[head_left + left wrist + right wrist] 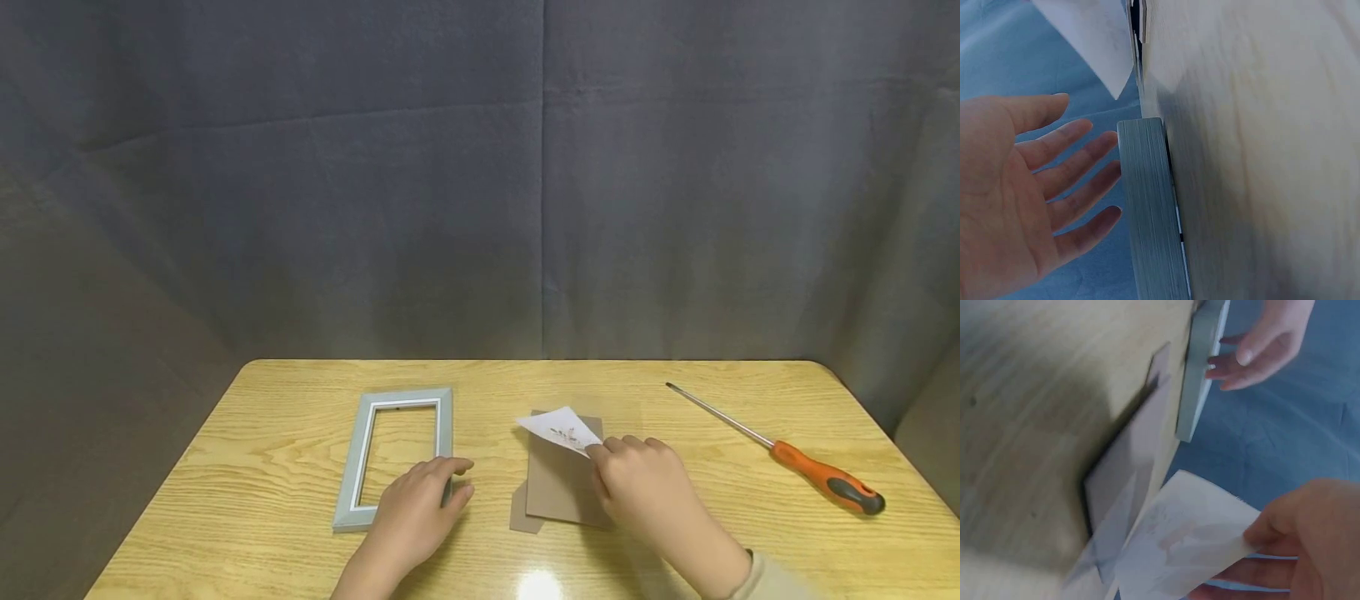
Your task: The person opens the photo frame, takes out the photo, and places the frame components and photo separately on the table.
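My right hand (647, 483) pinches a white sheet of paper (557, 425) with a small printed plant-like picture, by one corner. The paper is tilted above a brown backing board (558, 487), which lies on the table with a brown flap (522, 510) sticking out at its lower left. In the right wrist view a see-through sheet (1107, 540) shows beside the paper; whether it is held too cannot be told. A grey-green picture frame (444, 429) lies flat on the left. Over its lower right side is my left hand (420, 508), fingers spread and holding nothing.
An orange-and-black screwdriver (798, 462) lies on the right, its tip pointing to the back left. Behind the wooden table (285, 433) hangs a dark grey curtain (420, 208), which also runs along both sides.
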A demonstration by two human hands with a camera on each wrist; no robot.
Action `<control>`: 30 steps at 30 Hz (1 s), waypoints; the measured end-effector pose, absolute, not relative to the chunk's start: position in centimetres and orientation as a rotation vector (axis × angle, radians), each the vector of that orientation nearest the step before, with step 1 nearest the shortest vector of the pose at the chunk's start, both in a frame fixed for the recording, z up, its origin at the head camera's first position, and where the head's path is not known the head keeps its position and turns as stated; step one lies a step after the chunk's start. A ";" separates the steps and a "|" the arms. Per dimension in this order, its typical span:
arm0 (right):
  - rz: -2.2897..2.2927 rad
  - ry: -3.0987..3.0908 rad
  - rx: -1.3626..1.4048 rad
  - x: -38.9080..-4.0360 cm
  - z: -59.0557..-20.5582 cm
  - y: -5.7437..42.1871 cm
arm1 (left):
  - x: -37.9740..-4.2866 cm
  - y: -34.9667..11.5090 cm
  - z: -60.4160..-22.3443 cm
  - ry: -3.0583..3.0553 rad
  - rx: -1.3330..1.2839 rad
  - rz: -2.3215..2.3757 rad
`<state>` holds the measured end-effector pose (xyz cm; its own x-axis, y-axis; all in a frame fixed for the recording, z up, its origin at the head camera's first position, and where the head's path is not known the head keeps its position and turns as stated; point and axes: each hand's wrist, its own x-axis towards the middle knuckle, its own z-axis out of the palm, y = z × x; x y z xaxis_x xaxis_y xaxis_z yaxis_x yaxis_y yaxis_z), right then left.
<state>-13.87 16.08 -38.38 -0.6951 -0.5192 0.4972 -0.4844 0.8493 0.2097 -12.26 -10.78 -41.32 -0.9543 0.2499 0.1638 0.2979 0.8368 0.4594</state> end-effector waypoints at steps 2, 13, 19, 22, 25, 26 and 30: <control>-0.092 -2.493 0.732 -13.7 -38.8 15.9 | -12.2 -10.8 -41.3 -2.917 -0.435 -0.756; -0.070 -2.591 0.766 -12.8 -40.1 15.3 | -12.1 -10.8 -41.1 -2.915 -0.442 -0.777; 0.003 -2.684 0.769 -12.2 -40.3 15.5 | -11.9 -11.0 -41.1 -2.919 -0.419 -0.766; 0.050 -2.773 0.740 -11.8 -40.2 16.0 | -11.8 -11.3 -41.2 -2.908 -0.427 -0.762; 0.103 -2.804 0.695 -11.4 -40.0 16.9 | -11.6 -12.0 -41.3 -2.885 -0.441 -0.768; 0.116 -2.796 0.677 -11.2 -40.0 17.3 | -11.5 -12.3 -41.4 -2.874 -0.445 -0.766; 0.169 -2.746 0.582 -10.6 -39.8 19.6 | -11.1 -13.9 -41.3 -2.834 -0.429 -0.724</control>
